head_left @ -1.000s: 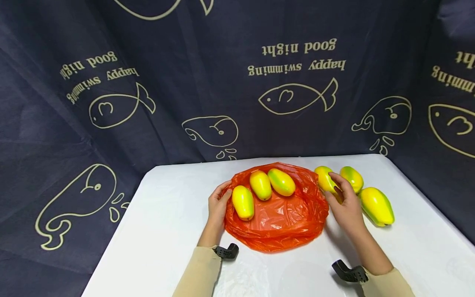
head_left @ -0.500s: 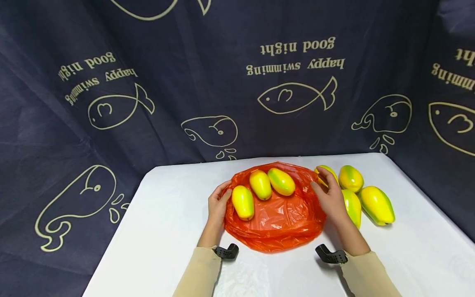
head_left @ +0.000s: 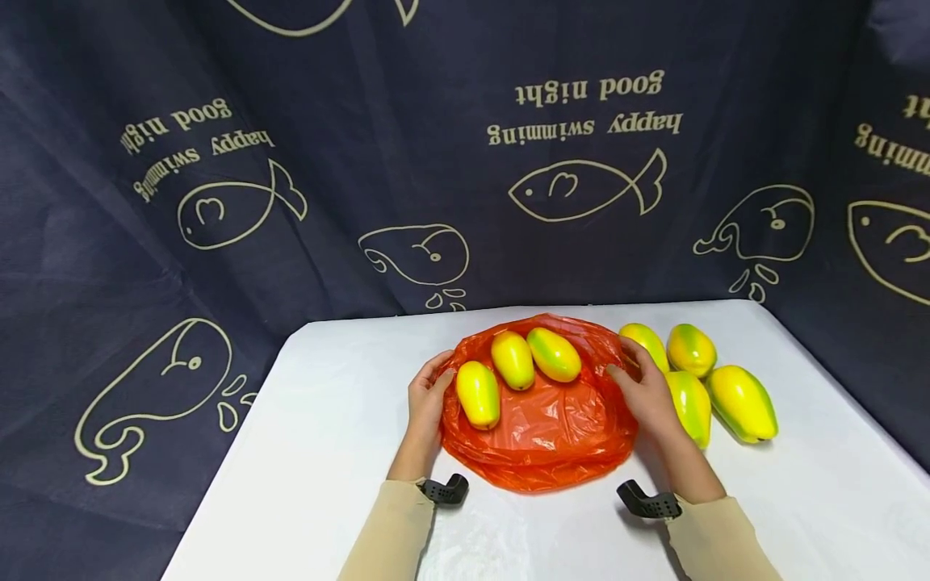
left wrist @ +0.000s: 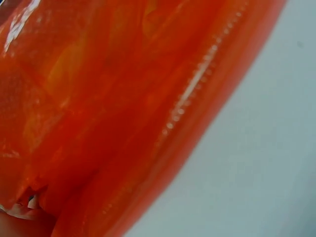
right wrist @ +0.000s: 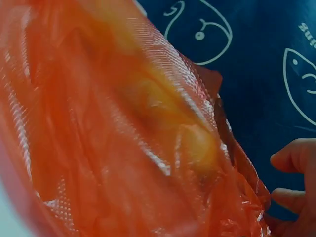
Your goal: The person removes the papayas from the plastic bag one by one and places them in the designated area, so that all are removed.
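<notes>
A red plastic bag [head_left: 545, 415] lies spread open on the white table. Inside it are 3 shiny yellow-green fruits [head_left: 478, 395] that look like papayas. My left hand [head_left: 425, 407] grips the bag's left rim, thumb toward the inside; in the left wrist view only a fingertip [left wrist: 24, 222] shows beside the red film. On the opposite side my right hand [head_left: 647, 395] holds the right rim, its thumb over the inner side and its fingers outside. Red film fills most of the right wrist view, with some fingers [right wrist: 296, 182] of that hand at the edge.
Several more yellow-green fruits [head_left: 741, 403] lie on the table [head_left: 327, 452] to the right of the bag, one of them [head_left: 689, 407] close beside my right forearm. A dark blue curtain [head_left: 407, 121] with fish drawings hangs behind and around the table.
My right hand was among the fruits right of the bag; it has moved left to the bag's right rim and now holds it. The left hand and the fruits in the bag stay put.
</notes>
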Available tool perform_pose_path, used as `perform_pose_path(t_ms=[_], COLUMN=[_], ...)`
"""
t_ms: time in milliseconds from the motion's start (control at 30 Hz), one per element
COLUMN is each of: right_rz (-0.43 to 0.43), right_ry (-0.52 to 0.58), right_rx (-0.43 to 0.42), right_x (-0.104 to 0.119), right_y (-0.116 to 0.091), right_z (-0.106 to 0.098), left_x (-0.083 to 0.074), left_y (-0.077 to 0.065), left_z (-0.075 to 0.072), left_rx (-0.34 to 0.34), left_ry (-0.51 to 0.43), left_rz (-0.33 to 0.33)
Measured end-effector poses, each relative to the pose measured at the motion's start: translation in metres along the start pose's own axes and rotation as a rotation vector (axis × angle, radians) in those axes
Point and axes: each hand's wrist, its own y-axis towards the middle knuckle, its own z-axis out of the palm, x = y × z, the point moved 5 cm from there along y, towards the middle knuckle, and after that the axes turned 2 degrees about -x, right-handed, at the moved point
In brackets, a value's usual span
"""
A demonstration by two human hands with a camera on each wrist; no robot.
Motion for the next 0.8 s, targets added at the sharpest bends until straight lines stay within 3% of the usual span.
perform_pose_path(t_ms=[167,467,633,700,800], right_rz=[0.027,-0.033,-0.052,-0.048,-0.042], right_ry=[-0.018,0.018,0.042,0.041,0.038], right_rx=[0.035,0.028,0.015,0.014,0.019], right_x=[-0.003,-0.005,-0.004,-0.003,-0.002], right_y=[0.000,-0.001,-0.001,-0.001,-0.001], right_z=[0.005,0.005,0.003,0.003,0.002], left_x=[-0.002,-0.018,-0.057,-0.075,-0.090], left_y=[0.000,-0.001,-0.014,-0.022,-0.029], left_z=[-0.002,-0.001,0.004,0.009,0.016], left_rx=[-0.018,-0.024,-0.072,-0.075,-0.041], left_ry=[-0.015,0.057,0.221,0.237,0.201], left_rz=[0.015,0.113,0.263,0.329,0.387])
